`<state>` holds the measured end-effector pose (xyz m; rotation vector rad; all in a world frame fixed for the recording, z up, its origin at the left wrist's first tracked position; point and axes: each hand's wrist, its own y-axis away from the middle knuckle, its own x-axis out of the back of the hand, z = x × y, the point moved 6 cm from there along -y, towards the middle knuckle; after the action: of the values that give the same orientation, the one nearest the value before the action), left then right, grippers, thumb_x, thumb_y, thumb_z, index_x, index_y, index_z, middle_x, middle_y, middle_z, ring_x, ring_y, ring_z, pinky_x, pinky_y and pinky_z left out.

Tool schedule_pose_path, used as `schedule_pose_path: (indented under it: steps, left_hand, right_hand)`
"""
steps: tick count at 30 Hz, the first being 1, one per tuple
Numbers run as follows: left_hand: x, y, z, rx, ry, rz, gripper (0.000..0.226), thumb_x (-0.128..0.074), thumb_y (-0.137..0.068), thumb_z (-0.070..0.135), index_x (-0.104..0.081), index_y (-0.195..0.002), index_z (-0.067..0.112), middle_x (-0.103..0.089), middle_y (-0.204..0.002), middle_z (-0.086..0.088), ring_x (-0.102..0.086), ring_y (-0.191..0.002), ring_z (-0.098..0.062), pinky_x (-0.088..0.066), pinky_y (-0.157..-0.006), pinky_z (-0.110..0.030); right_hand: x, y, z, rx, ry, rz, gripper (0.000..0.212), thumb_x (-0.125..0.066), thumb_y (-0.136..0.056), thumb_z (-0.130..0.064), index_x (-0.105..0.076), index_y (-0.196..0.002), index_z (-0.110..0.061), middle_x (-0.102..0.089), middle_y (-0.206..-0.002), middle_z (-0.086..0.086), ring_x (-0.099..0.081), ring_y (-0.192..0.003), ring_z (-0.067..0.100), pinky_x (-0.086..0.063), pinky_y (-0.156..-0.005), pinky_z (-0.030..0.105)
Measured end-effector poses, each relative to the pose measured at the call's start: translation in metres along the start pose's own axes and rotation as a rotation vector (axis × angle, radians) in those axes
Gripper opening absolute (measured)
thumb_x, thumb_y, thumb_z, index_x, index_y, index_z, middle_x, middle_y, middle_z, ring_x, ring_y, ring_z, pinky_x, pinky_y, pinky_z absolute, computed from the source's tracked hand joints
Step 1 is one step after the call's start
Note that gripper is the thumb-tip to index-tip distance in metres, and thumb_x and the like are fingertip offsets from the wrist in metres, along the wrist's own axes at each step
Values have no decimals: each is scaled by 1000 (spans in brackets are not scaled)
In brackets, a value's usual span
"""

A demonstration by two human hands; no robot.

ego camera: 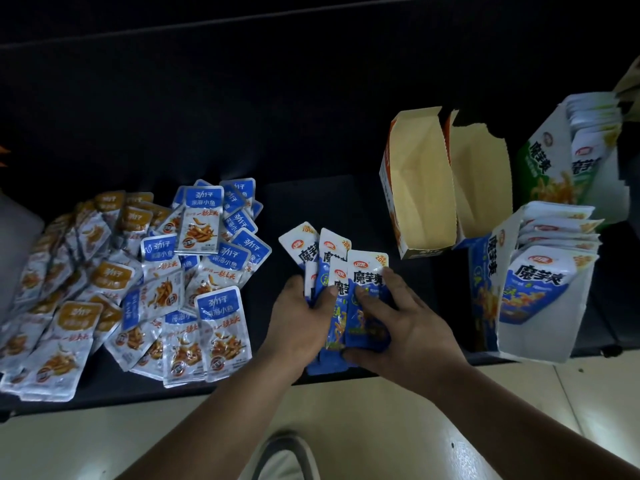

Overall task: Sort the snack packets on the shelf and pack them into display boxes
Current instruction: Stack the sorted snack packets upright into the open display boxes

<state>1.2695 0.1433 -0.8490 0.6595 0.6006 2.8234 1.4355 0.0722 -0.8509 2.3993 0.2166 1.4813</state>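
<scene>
Both hands grip one fanned bunch of blue-and-white packets [341,282] above the dark shelf [242,116]: left hand [299,317] curled around its side, right hand [408,327] pinching the front.

Head view, dim light. The dark shelf [242,98] fell to near black toward its back. The pale floor [381,410] along the lower edge was the brightest area. Soft glare lay on the foil packets [221,327] and on the white display box [540,344]. Print on the held packets [367,271] at centre was legible; packets at the far left were blurred. Wide-angle distortion bowed the shelf edge and tilted the green box [540,168] at the right margin
</scene>
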Motion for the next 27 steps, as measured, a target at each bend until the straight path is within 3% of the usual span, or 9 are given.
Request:
schedule_pose_path:
  steps: [7, 10, 14, 16, 19, 21, 23, 25, 27]
  left_hand:
    - [-7, 10, -8, -20, -200, -84, 23, -64, -99, 41, -54, -117, 29, -72, -105, 14, -69, -87, 1, -54, -66, -17]
    - [-18, 13, -4, -14, -153, -73, 29, -62, -99, 38, -46, -121, 29, -69, -119, 8, -71, -100, -12, -61, -82, -40]
    - [-41, 14, 12, -50, -120, -155, 44, -62, -98, 35, -40, -135, 29, -63, -130, 7, -68, -112, -15, -58, -94, -43]
    - [-48, 15, 13, -43, -87, -177, 46, -63, -99, 34, -40, -138, 27, -63, -132, 6, -67, -113, -14, -58, -94, -43]
    - [-45, 13, 6, 6, 10, -147, 36, -66, -97, 29, -50, -130, 29, -71, -121, 3, -73, -99, -10, -63, -85, -38]
    - [-34, 19, 9, 25, 112, -119, 26, -66, -100, 20, -57, -122, 29, -75, -107, 2, -75, -82, -5, -60, -66, -23]
    - [-25, 33, 18, 21, 253, -142, 25, -65, -102, 14, -60, -120, 31, -76, -100, 4, -75, -80, -4, -58, -58, -20]
    - [-21, 47, 29, -36, 317, -207, 31, -63, -103, 14, -60, -124, 36, -77, -107, 6, -77, -91, -12, -63, -68, -30]
    - [-23, 58, 44, -103, 313, -292, 38, -62, -104, 14, -58, -130, 42, -75, -116, 6, -76, -102, -20, -64, -79, -48]
  right_hand:
    - [-8, 1, 1, -3, 21, 45, 108, -35, -62, -93, -23, -159, -48, 4, -173, -4, 0, -160, 15, -33, -121, 32]
    - [-6, 1, 0, -3, -103, 40, 106, -47, -60, -86, -25, -158, -51, 1, -171, -11, 2, -159, 11, -21, -122, 25]
    - [1, 3, 3, -20, -514, -124, 97, -76, -77, -25, -19, -148, -57, -4, -163, -27, -4, -150, -12, -26, -123, 21]
    - [1, 5, 5, -53, -819, -221, 97, -65, -82, 11, -37, -150, -53, -15, -162, -33, -20, -142, -22, -45, -109, 18]
    - [8, 8, 1, -84, -1077, -218, 83, -50, -82, 26, -63, -139, -33, -38, -154, -30, -42, -137, -12, -53, -95, 17]
    - [20, 7, 2, -138, -1189, -52, 69, -51, -87, 23, -69, -129, -29, -58, -139, -27, -54, -130, -6, -52, -88, 13]
    - [31, 9, 8, -191, -1209, 145, 55, -73, -90, -5, -64, -131, -41, -67, -126, -28, -60, -124, -2, -53, -92, 16]
    - [38, 11, 3, -216, -1296, 88, 70, -85, -81, -30, -55, -142, -44, -68, -131, -17, -65, -121, 7, -54, -100, 32]
    - [51, 13, -11, -148, -1447, -25, 53, -78, -89, -20, -61, -137, -33, -75, -119, -2, -74, -106, 23, -58, -90, 41]
